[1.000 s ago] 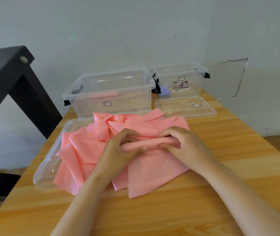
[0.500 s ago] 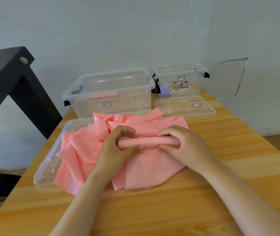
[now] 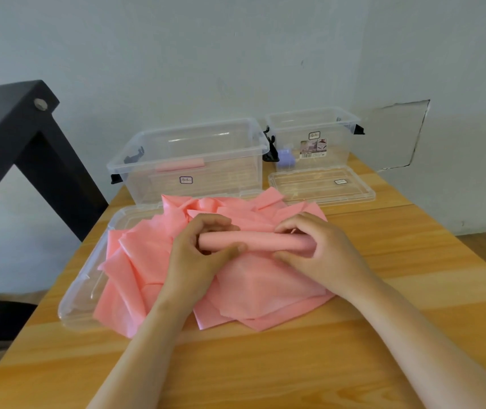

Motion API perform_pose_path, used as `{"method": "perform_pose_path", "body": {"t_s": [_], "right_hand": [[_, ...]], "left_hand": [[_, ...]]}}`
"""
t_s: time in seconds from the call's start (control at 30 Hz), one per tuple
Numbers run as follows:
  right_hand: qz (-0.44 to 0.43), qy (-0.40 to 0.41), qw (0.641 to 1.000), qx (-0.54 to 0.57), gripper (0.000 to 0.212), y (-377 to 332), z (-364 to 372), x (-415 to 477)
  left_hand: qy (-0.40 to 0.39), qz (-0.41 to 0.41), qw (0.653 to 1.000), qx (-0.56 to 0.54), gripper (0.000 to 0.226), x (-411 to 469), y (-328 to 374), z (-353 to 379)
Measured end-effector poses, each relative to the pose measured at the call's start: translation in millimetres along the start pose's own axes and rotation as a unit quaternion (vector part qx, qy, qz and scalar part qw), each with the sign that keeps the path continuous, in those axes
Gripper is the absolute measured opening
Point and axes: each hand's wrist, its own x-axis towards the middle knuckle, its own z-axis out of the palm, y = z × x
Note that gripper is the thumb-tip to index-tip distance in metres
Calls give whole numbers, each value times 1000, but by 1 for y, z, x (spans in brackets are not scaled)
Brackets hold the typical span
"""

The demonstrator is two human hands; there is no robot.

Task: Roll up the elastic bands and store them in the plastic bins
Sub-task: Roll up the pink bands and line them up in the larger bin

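A pile of pink elastic bands (image 3: 135, 267) lies across the middle of the wooden table. One band is wound into a tight pink roll (image 3: 261, 241) on top of the pile. My left hand (image 3: 197, 258) grips the roll's left end, fingers and thumb curled round it. My right hand (image 3: 321, 252) grips the right end the same way. The band's loose tail (image 3: 265, 293) spreads out toward me under the roll. Behind the pile stands a large clear bin (image 3: 188, 160) with one rolled pink band (image 3: 179, 166) inside. A smaller clear bin (image 3: 312, 137) stands to its right.
A clear lid (image 3: 79, 290) lies under the pile's left side, and another lid (image 3: 321, 185) lies in front of the small bin. A purple object (image 3: 286, 159) shows through the small bin. A black frame (image 3: 14, 137) rises at the left. The wall is close behind.
The roll has grown thicker and moved slightly away from me as both hands turned it. The loose tail near me has got shorter.
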Motion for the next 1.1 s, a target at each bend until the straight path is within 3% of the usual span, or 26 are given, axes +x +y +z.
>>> {"method": "perform_pose_path", "body": {"t_s": [0.17,0.27,0.43,0.63,0.9,1.0,1.1], "right_hand": [[116,-31,978,171,26,-2,-5,1],[139,-41,962,231,29,-3,-6,3],[149,12,937,315,24,-7,-6,3],[191,122,909,351,17,-6,-1,5],[222,139,882,392,13,-7,1,5],[226,126,875,408,16,-8,-1,5],[225,125,863,434,25,-10,-1,6]], "left_hand": [[13,-11,999,-27,44,0,-1,0],[22,-30,998,-44,54,1,-2,-2],[46,-67,992,-97,60,0,-2,0],[83,-93,982,-141,50,-1,-3,3],[45,-124,978,-161,32,3,-12,3],[3,-96,991,-95,30,1,-10,5],[11,-67,997,-44,22,0,-8,7]]}}
